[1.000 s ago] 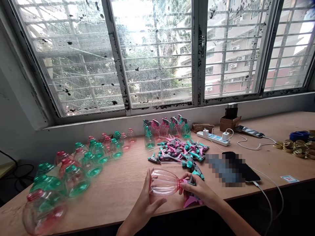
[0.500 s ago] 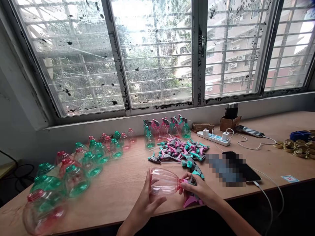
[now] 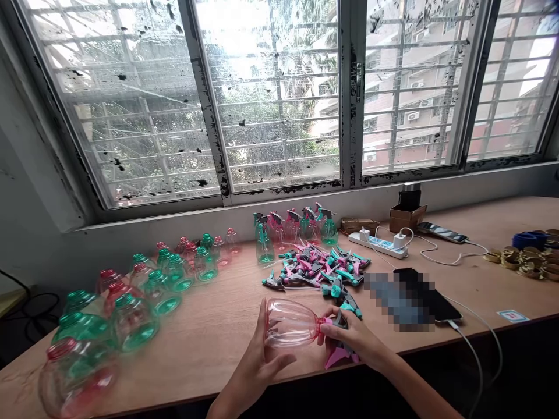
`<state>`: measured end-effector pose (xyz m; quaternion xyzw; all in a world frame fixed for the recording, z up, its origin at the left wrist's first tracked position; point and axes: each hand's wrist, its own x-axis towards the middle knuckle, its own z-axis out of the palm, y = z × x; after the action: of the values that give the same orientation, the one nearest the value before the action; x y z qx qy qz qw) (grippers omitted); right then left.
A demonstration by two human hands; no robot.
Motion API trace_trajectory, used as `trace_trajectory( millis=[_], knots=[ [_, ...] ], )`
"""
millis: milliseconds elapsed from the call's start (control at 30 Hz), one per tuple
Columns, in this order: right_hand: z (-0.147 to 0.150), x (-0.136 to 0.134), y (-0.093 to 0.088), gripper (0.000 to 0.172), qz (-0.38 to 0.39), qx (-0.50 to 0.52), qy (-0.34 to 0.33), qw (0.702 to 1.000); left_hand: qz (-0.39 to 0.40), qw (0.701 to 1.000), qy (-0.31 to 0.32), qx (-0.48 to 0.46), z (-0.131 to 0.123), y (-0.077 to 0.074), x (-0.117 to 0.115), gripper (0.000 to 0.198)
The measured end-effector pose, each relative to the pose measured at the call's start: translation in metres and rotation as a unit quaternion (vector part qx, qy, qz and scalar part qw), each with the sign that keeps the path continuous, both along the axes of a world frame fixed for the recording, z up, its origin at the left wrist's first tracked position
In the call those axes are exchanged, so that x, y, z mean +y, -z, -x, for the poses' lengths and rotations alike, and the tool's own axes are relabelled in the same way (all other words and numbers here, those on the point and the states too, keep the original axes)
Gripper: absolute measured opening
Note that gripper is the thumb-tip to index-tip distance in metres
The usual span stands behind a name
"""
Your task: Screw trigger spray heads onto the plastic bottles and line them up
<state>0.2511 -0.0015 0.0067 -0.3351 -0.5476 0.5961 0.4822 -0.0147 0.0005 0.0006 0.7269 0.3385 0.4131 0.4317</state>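
A clear pink plastic bottle (image 3: 290,323) lies sideways in the air just over the table's front edge, its neck pointing right. My left hand (image 3: 257,355) holds it at the base, fingers against the bottom and thumb held off below. At the neck, my right hand (image 3: 349,334) pinches the pink collar of a grey and pink trigger spray head (image 3: 343,355). The collar sits at the bottle's mouth; how far it is screwed on cannot be made out. Behind the bottle is a heap of loose spray heads (image 3: 318,265), pink, green and grey, with thin tubes.
Open-necked green and pink bottles (image 3: 159,291) stand in rows on the left. Several bottles with spray heads (image 3: 292,230) stand by the wall. To the right are a phone (image 3: 425,297) with a cable, a power strip (image 3: 379,243) and gold-coloured rings (image 3: 524,262).
Hardly anything differs. Both hands keep their hold on the bottle and spray head, and the whole view has shifted very slightly.
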Motion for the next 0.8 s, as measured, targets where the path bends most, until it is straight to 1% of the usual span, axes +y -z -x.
trace_trajectory(
  millis=[100, 167, 333, 500, 633, 700, 800],
  knots=[
    [-0.0001, 0.0002, 0.0003, 0.044, -0.006, 0.001, -0.003, 1.000, 0.011, 1.000, 0.016, -0.004, -0.0003, -0.0033, -0.0018, 0.100],
    [-0.0003, 0.0005, 0.0007, 0.043, -0.011, 0.002, -0.002, 1.000, 0.011, 1.000, 0.012, -0.001, -0.0008, -0.0047, -0.0021, 0.097],
    [-0.0004, 0.0012, 0.0015, 0.044, -0.004, 0.011, -0.009, 1.000, -0.001, 1.000, -0.015, 0.013, -0.0009, -0.0012, 0.0003, 0.103],
    [-0.0005, 0.0019, 0.0028, 0.043, -0.006, 0.008, -0.008, 1.000, 0.008, 1.000, -0.003, 0.029, 0.0024, 0.0034, 0.0009, 0.110],
    [-0.0004, 0.0020, 0.0038, 0.045, -0.003, 0.003, -0.006, 1.000, 0.022, 1.000, 0.002, 0.017, 0.0034, 0.0022, -0.0012, 0.101],
    [-0.0003, 0.0019, 0.0041, 0.046, 0.001, 0.001, -0.004, 1.000, 0.010, 1.000, -0.003, 0.017, 0.0025, 0.0005, -0.0021, 0.097],
    [-0.0006, 0.0018, 0.0043, 0.045, 0.002, 0.003, -0.005, 1.000, -0.037, 0.999, -0.018, 0.033, 0.0003, 0.0000, -0.0020, 0.093]
  ],
)
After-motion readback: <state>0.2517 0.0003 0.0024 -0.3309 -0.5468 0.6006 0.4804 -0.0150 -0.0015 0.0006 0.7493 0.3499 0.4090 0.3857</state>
